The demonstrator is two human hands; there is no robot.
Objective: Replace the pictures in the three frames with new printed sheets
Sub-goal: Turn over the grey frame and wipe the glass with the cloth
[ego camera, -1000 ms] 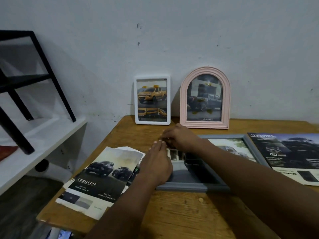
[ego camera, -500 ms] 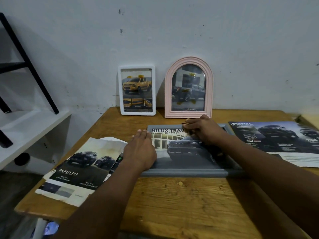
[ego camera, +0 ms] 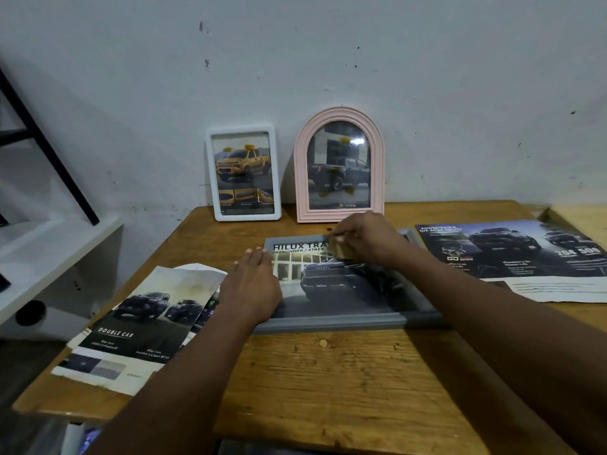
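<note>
A grey frame point(ego camera: 345, 320) lies flat on the wooden table point(ego camera: 328, 389) with a printed sheet point(ego camera: 331, 290) of a dark truck, headed HILUX, inside it. My left hand point(ego camera: 253, 290) rests flat on the frame's left edge with its fingers straight. Fingers curled, my right hand point(ego camera: 368, 241) sits at the frame's far rail and pinches the sheet's top edge. A white frame point(ego camera: 243, 129) with a yellow truck picture and a pink arched frame point(ego camera: 303, 178) with a dark truck picture lean upright against the wall.
Loose printed sheets point(ego camera: 138, 323) lie at the table's left edge, partly overhanging it. Another large sheet point(ego camera: 509, 251) lies right of the grey frame. A white shelf point(ego camera: 49, 251) with black metal legs point(ego camera: 49, 152) stands to the left.
My right hand has slid right along the frame's far rail, away from my left hand, uncovering the sheet's heading. My left hand stays on the left edge. The camera has shifted.
</note>
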